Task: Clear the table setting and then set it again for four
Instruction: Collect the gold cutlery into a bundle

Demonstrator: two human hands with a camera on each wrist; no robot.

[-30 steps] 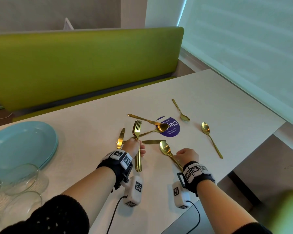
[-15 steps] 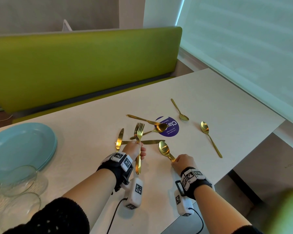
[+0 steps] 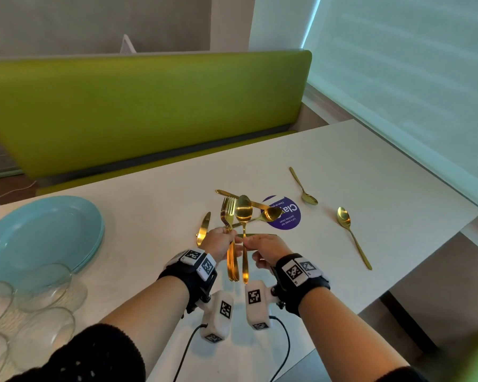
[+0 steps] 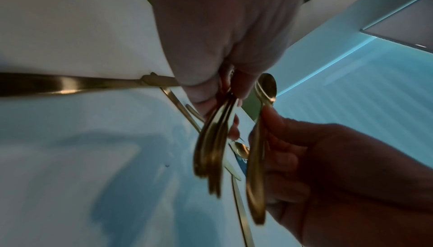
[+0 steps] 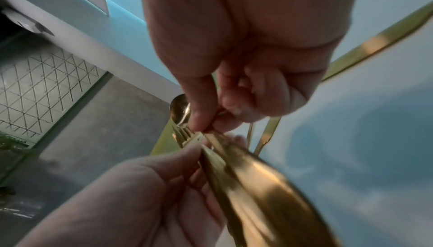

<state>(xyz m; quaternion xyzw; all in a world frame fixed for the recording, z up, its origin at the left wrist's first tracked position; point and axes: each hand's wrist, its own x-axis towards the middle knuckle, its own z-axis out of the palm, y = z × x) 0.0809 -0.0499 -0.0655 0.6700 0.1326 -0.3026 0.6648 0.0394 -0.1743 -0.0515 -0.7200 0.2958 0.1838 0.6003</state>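
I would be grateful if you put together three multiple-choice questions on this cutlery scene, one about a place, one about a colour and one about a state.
1. Where do the stacked plates lie on the table?
A. at its left end, beside the glass bowls
B. on the purple sticker
C. on the green bench

2. What colour is the cutlery?
A. silver
B. gold
C. black

3. What is the right hand doing?
A. lying flat on the table
B. pinching the handle of a spoon held above the table
C. lifting a plate

Answers: 1 A, the blue plates sit at the left end, next to the bowls. 2 B, every piece shines gold. 3 B, its fingertips pinch the spoon beside the forks that the left hand grips.
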